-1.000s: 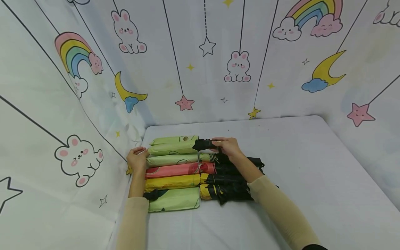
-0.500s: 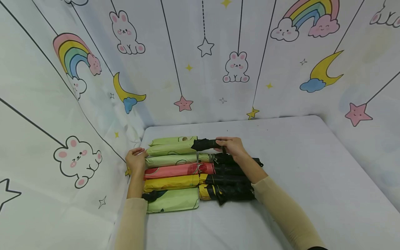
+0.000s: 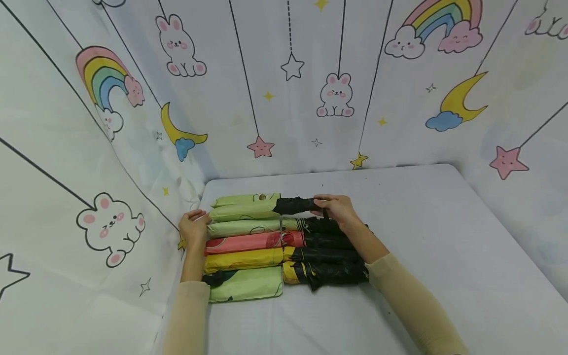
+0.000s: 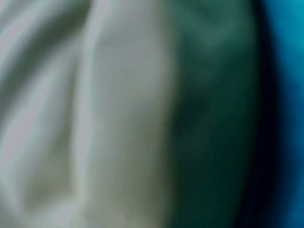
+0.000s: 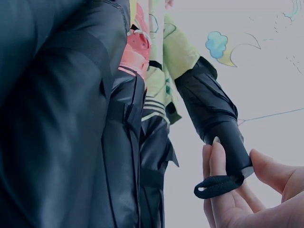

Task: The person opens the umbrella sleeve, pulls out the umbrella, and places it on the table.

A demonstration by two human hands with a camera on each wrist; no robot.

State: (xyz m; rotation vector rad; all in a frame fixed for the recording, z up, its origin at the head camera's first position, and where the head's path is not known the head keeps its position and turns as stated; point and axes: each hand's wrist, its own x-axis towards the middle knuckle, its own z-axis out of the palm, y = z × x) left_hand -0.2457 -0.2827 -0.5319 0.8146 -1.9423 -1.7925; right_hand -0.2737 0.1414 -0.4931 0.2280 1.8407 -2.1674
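Folding umbrellas with black handle ends lie in a row on the left of the white table in the head view. My right hand (image 3: 338, 209) pinches the black handle (image 5: 228, 147) of the rearmost-held umbrella, whose light green cover (image 3: 241, 212) points left. A wrist strap (image 5: 216, 186) loops beside my fingers in the right wrist view. My left hand (image 3: 194, 228) is at the left end of that green cover, fingertips right at it. Below lie a pale green umbrella (image 3: 248, 228), a red one (image 3: 248, 241) and a yellow one (image 3: 244, 259).
Another light green piece (image 3: 246, 198) lies behind the held umbrella. A wider green one (image 3: 248, 285) is nearest the front, by a yellow and black end (image 3: 328, 273). A printed cloth (image 3: 301, 98) walls the table (image 3: 421, 222). The left wrist view is blurred.
My right hand has shifted to the right, and more of the umbrella's black part shows left of the fingers. The left hand stays at the cover's end.
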